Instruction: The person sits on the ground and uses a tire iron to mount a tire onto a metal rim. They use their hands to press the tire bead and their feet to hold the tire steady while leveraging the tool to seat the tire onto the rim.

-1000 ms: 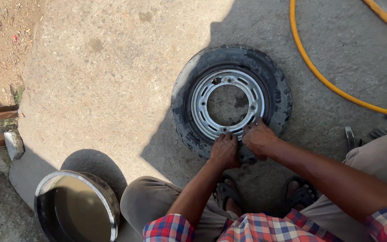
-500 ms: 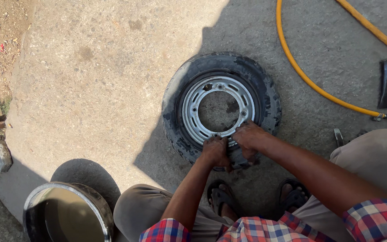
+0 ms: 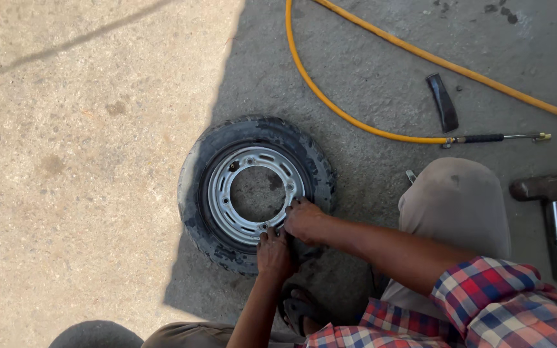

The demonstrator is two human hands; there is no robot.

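Observation:
A small black tyre (image 3: 196,177) on a silver metal rim (image 3: 227,200) lies flat on the concrete ground. My left hand (image 3: 274,253) rests on the tyre's near edge with its fingers curled at the rim. Beside it, my right hand (image 3: 304,220) presses on the rim's near-right edge, fingers closed against the metal. Both hands touch each other there. What the fingers pinch is hidden. I am crouched, with my right knee (image 3: 456,200) raised beside the wheel.
A yellow air hose (image 3: 330,103) curves behind the tyre and ends in a metal nozzle (image 3: 498,137). A dark flat tyre lever (image 3: 443,102) lies beyond it. A hammer (image 3: 552,212) lies at the right. My sandalled foot (image 3: 298,308) sits below the tyre.
The view has swung right, so the metal basin at lower left has left the frame and the hammer has come in. Both hands stay at the rim's near edge.

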